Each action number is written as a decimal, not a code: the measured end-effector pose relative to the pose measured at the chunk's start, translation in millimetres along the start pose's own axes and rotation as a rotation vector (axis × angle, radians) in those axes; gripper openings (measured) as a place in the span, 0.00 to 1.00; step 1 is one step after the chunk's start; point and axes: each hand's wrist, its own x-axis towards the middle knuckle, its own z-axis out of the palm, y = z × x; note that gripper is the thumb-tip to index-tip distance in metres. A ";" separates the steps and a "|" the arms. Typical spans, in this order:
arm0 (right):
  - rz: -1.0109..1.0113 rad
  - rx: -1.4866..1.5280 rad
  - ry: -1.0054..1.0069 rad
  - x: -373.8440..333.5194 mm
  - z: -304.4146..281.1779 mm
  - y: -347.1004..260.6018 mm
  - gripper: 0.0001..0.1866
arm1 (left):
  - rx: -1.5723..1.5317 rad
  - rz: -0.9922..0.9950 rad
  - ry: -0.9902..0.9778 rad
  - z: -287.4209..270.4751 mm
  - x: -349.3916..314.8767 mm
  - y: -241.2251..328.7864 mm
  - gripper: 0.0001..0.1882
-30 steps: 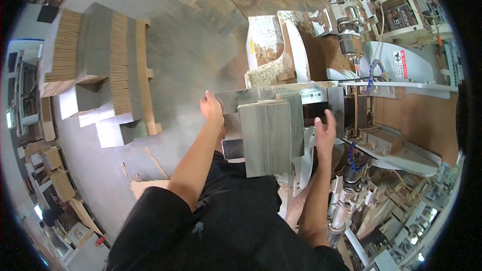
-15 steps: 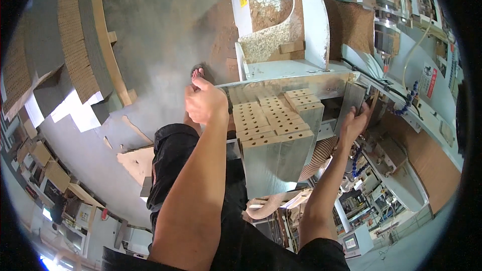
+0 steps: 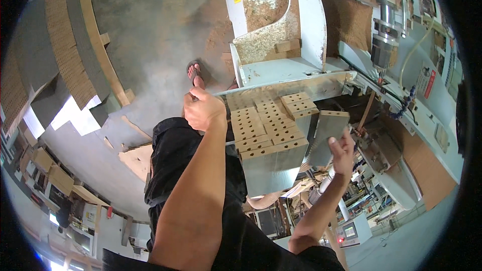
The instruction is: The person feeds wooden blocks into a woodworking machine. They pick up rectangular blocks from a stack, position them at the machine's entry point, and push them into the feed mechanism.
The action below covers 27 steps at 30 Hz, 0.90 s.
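Observation:
My right hand grips a flat grey wooden board by its right edge, thumb on the broad face and fingers mostly behind. The board stands upright with its narrow tan end up. Just left of it is a stack of similar grey boards, their tan top ends drilled with rows of round holes. The stack sits on a metal-edged machine table. My left hand is closed in a fist by the table's left end; whatever its fingers hold, if anything, is hidden.
A drilling machine with a motor spindle stands at the upper right, with a blue jointed hose. Beyond the table is a white, sawdust-covered machine housing. Stacked drilled boards lie on the left. A sandalled foot shows on the floor.
My right hand has brought the grey board leftward from the machine side toward the stack, turning its tan end into view. My left hand stays closed in nearly the same place.

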 end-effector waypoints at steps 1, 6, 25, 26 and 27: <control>-0.001 -0.001 0.006 2.1 15.7 -2.1 0.26 | -0.005 -0.001 0.012 3.6 0.0 -1.2 0.25; -0.075 -0.015 -0.017 6.3 35.9 4.3 0.23 | -0.010 0.043 0.030 11.7 -1.9 -5.5 0.25; 0.167 0.260 -0.245 30.5 28.2 71.4 0.55 | 0.010 0.011 0.016 1.7 -9.7 7.2 0.26; 0.190 0.307 -0.237 29.8 30.4 69.9 0.55 | 0.009 0.002 0.017 2.7 -7.8 6.0 0.26; 0.189 0.311 -0.240 29.8 32.4 68.0 0.55 | 0.007 -0.008 0.017 3.5 -6.3 5.2 0.26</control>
